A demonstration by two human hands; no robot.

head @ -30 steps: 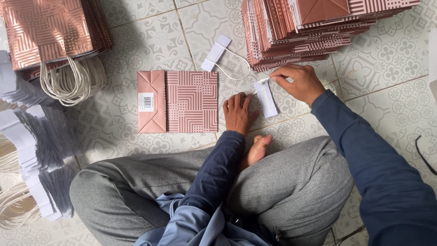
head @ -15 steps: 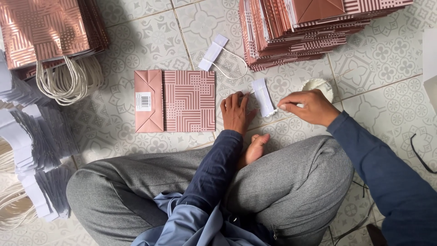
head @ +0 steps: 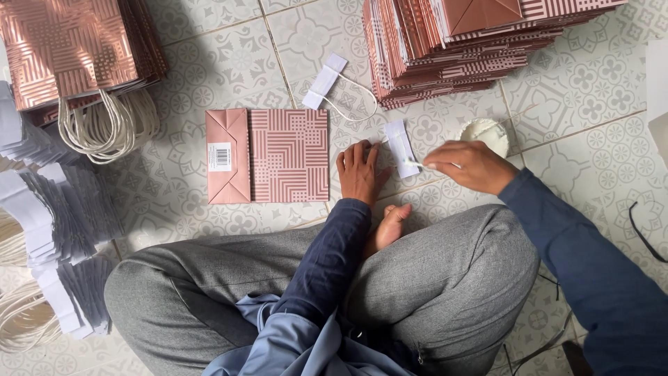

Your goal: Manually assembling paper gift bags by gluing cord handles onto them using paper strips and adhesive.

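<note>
stacked folded bags (head: pixel 459 52), handled bags (head: pixel 69 56), tiled floor (head: pixel 591 90)

My right hand (head: pixel 467 166) is coming back from the small white glue pot (head: pixel 486 131), where it was dipping half a second ago; the pot is now lying just beyond my knuckles, uncovered. A second ago these fingers (head: pixel 435 166) were pressing on the white paper strip (head: pixel 401 147) itself; now they are holding a thin white stick (head: pixel 413 163), whose tip is touching the strip's near end. My left hand (head: pixel 360 172) is shifting slightly, its fingertips now lying just beside the strip rather than on it.
</note>
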